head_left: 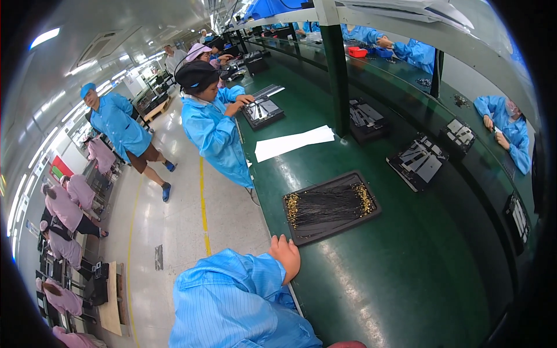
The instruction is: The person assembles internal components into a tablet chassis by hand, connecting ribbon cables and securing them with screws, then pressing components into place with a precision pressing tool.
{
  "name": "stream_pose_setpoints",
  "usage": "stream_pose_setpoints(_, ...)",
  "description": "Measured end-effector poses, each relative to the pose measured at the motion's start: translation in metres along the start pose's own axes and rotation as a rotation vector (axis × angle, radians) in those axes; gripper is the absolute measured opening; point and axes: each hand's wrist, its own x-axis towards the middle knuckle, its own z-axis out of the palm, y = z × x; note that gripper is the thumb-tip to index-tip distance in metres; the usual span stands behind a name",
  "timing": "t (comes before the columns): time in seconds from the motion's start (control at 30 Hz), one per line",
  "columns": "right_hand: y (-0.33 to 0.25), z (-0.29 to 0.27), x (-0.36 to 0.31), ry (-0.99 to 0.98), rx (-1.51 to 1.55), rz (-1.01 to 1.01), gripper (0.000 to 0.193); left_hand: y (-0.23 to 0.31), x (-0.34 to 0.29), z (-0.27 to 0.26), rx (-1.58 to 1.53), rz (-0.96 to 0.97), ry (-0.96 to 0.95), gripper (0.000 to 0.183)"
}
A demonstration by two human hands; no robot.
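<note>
At far left, workers in pink smocks [64,203] line a bench; a person in a blue smock [119,124] stands in the aisle. Next, a seated co-worker [212,130] has both hands at a black tray of parts [262,111]. The wearer's left hand [285,259] rests on the edge of the green table [400,255], fingers loosely extended, grasping nothing visible. White sheets [295,143] lie beyond. Just beside that hand, thin black cables with gold-coloured ends [331,203] lie in a black tray [342,225], seemingly all still unused. A skin-toned sliver at the lower edge may be the right hand [347,344]; its grip I cannot tell. Farther right sit part-filled black trays [418,161].
</note>
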Motion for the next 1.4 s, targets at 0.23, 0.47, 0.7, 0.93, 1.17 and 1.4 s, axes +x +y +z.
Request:
stream_pose_setpoints(0.23,0.011,0.014,-0.018,-0.050,-0.074,-0.030,0.012,0.002,-0.002,0.003,-0.005,0.000,-0.011,0.029)
stream_pose_setpoints(0.47,0.008,0.010,-0.008,-0.057,-0.017,0.018,0.012,0.004,-0.007,0.003,-0.002,0.008,0.005,0.029)
stream_pose_setpoints(0.7,0.011,0.017,-0.009,0.010,0.030,0.010,0.013,0.004,-0.008,0.008,0.008,0.002,0.012,0.029)
stream_pose_setpoints(0.93,0.009,0.027,-0.003,0.090,0.062,-0.016,0.011,0.002,-0.005,0.017,-0.008,0.008,0.033,0.029)
stream_pose_setpoints(1.17,0.018,0.032,-0.017,0.023,0.011,-0.017,0.012,0.005,-0.010,0.018,0.023,-0.003,0.049,0.029)
stream_pose_setpoints(1.4,0.017,0.039,-0.021,0.024,-0.031,-0.024,0.012,0.005,-0.009,0.019,0.017,-0.025,-0.003,0.030)
